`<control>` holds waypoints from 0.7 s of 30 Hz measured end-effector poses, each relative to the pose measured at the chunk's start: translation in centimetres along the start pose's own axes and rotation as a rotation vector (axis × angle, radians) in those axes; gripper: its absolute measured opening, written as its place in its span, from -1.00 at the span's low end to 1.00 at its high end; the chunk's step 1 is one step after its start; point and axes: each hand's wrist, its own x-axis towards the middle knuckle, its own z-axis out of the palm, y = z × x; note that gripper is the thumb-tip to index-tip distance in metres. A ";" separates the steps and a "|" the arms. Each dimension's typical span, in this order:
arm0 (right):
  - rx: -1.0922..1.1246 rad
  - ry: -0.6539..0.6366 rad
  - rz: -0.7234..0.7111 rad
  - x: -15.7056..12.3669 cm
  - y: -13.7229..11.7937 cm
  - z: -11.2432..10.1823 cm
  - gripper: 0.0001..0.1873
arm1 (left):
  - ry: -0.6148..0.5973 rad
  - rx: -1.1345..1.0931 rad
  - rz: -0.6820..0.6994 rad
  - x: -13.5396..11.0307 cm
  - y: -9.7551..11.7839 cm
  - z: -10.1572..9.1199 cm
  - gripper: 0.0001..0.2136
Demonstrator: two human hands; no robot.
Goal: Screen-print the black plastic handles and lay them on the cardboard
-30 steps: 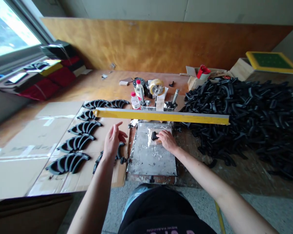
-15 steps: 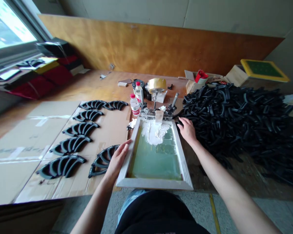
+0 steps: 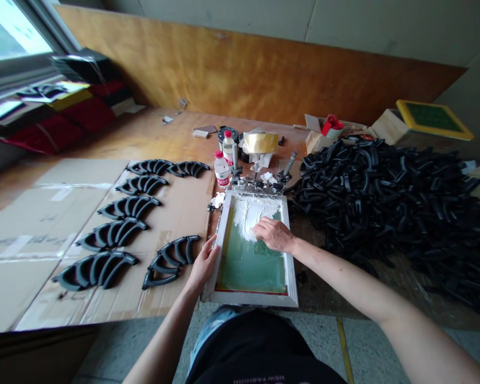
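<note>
A screen printing frame (image 3: 293, 277) with a pale rim and green mesh lies in front of me, its far end at a metal hinge clamp (image 3: 258, 186). White paste (image 3: 246, 210) is smeared over the far half of the mesh. My left hand (image 3: 204, 261) grips the frame's left rim. Over the mesh, by the paste's near edge, my right hand (image 3: 275, 234) is closed around the small beige squeegee, which the fingers hide almost wholly. Beside my left hand, a fan-shaped group of curved black plastic parts (image 3: 172, 258) lies on cardboard.
More fanned rows of black parts (image 3: 96, 269) lie on the cardboard sheet (image 3: 36, 218) at left. A large heap of black parts (image 3: 384, 197) covers the right side. Behind the clamp stand red-capped bottles (image 3: 221, 173) and a tape roll (image 3: 260, 142).
My right hand has moved from beside the frame's right rim to over the mesh. The squeegee no longer stands at the far end. The frame's near end looks shifted left; my left hand stays on its rim.
</note>
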 end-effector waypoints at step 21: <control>-0.054 0.291 0.486 5.7 5.2 -5.8 -0.34 | -0.002 -0.015 0.061 -2.8 8.0 -1.6 -0.39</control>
